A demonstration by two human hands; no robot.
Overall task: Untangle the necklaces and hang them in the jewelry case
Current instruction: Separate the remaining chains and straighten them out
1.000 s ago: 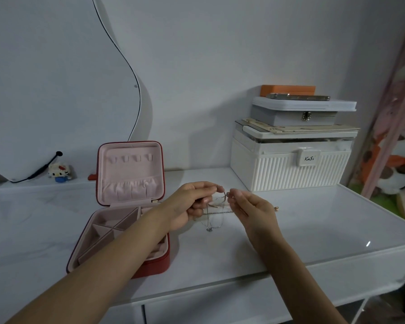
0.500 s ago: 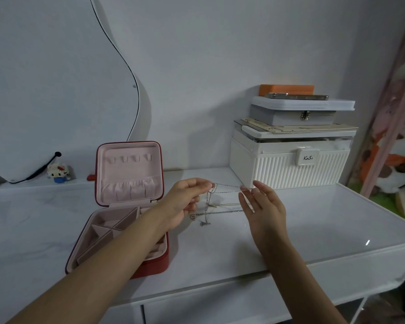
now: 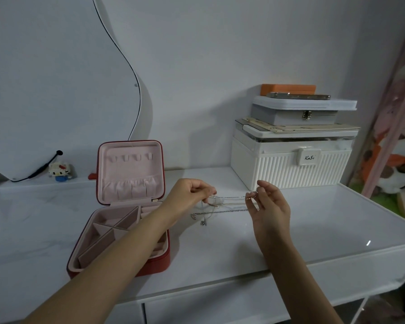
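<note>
Thin tangled necklaces (image 3: 229, 204) stretch in the air between my two hands, above the white table. My left hand (image 3: 189, 192) pinches one end of the chains, with a knot and small pendants hanging just below it. My right hand (image 3: 268, 206) pinches the other end between thumb and fingertips, its other fingers spread loosely. The red jewelry case (image 3: 122, 230) stands open at the left. Its pink lid is upright with small hooks and a pocket, and its pink tray has dividers. My left forearm crosses over the case's right side.
A white ribbed box (image 3: 290, 164) with a grey box and an orange box stacked on it stands at the back right. A curved mirror (image 3: 56, 90) leans at the back left beside a small toy figure (image 3: 60, 171). The table's front edge (image 3: 243, 281) lies below my forearms.
My hands have drawn apart, pulling the chains out into long strands between them. My right hand went from open beside the chains to pinching their end.
</note>
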